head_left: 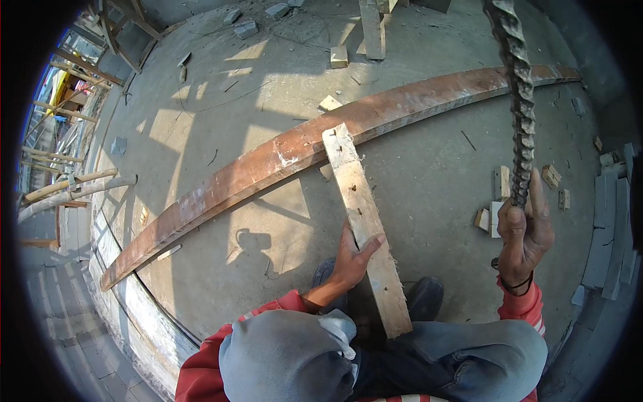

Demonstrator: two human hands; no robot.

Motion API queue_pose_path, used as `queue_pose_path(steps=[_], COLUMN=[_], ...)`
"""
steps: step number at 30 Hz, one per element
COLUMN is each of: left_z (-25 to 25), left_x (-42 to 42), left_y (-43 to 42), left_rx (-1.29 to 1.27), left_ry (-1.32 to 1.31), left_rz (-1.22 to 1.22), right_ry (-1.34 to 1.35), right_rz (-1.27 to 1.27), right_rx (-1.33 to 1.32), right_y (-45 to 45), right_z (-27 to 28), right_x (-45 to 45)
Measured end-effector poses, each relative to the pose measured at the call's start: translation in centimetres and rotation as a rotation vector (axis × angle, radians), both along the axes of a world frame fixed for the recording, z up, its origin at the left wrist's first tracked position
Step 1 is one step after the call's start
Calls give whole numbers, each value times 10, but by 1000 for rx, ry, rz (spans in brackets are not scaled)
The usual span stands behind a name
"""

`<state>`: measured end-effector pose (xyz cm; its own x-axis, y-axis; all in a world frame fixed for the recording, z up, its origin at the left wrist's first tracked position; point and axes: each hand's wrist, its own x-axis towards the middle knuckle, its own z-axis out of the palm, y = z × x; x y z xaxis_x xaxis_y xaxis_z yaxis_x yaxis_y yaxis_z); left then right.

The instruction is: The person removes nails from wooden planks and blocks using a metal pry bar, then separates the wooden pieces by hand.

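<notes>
Grey concrete floor [429,184] fills most of the frame, crossed by patches of sunlight and dark shadow; poles [77,191] stick in at the left edge, and grey blocks [605,221] are stacked along the right edge. Across the middle a long reddish-brown beam [268,157] slants from lower left to upper right, bowed by the lens; just below the frame's centre, a short pale plank [367,204] points up from between my legs, its upper end overlapping the beam, though I cannot tell whether it rests on it; small rusty marks dot its face, maybe nails, too small to be sure. My left hand [355,258] grasps the plank around its left edge, thumb across the top face; my right hand [524,238], raised at the right of the frame, is closed on the lower end of a ribbed metal bar [522,114], one finger stretched up beside it; the bar runs up to the top edge. Cut wooden pieces [502,182] lie on the floor near that hand in view; my shoe [426,298] shows right of the plank's lower end.
</notes>
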<state>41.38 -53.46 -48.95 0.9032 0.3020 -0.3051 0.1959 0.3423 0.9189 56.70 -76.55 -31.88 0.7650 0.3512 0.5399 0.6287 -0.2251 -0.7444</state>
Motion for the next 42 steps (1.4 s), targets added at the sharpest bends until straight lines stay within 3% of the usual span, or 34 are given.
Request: queue_pose_path(steps=[2, 4, 6, 13, 15, 17, 19, 20, 22, 29, 31, 32, 34, 35, 37, 40, 42], left_z=[5, 18, 21, 4, -2, -2, -2, -4, -2, 2, 4, 4, -4, -8, -12, -10, -13], left_x=[1, 3, 0, -5, -4, -4, -4, -4, -1, 1, 0, 0, 1, 0, 1, -2, -5], left_y=[0, 1, 1, -2, -2, -2, -3, -5, -5, -5, -5, -5, -6, -7, -6, -2, 2], left_rx=[22, -144, -117, -72, -40, -6, -64, -61, -1, -78, -110, -110, -86, -83, -302, -239, -231], left_ry=[0, 19, 24, 30, 11, 2, 53, 48, 15, 5, 35, 37, 25, 24, 257, 255, 272], left_rz=[-11, -5, -11, -17, -19, -25, -6, -8, -12, -4, 9, 4, 5, 2, 13, 30, 10], right_ry=[-108, -225, 120, 9, 234, 264, -31, -36, 290, 146, 435, 436, 181, 180, 363, 257, 203], right_rz=[108, 217, 228, 93, 16, -18, 258, 255, 248, 38, -58, -62, 255, 252, 218, 104, 76], right_rx=[-138, -268, -814, -335, 30, -53, -472, -470, -824, -293, -188, -188, -537, -533, -767, -518, -486], right_y=[26, 36, 37, 20, 7, 15, 32, 30, 27, 18, 11, 16, 30, 28, 23, 14, 4], right_z=[-12, -27, -35, 1, -2, -7, -31, -40, -45, -9, -10, -15, -41, -53, -71, -85, -88], right_x=[16, 19, 17, 12, 7, 14, 27, 24, 19, 7, 4, 9, 21, 18, 8, -11, -17])
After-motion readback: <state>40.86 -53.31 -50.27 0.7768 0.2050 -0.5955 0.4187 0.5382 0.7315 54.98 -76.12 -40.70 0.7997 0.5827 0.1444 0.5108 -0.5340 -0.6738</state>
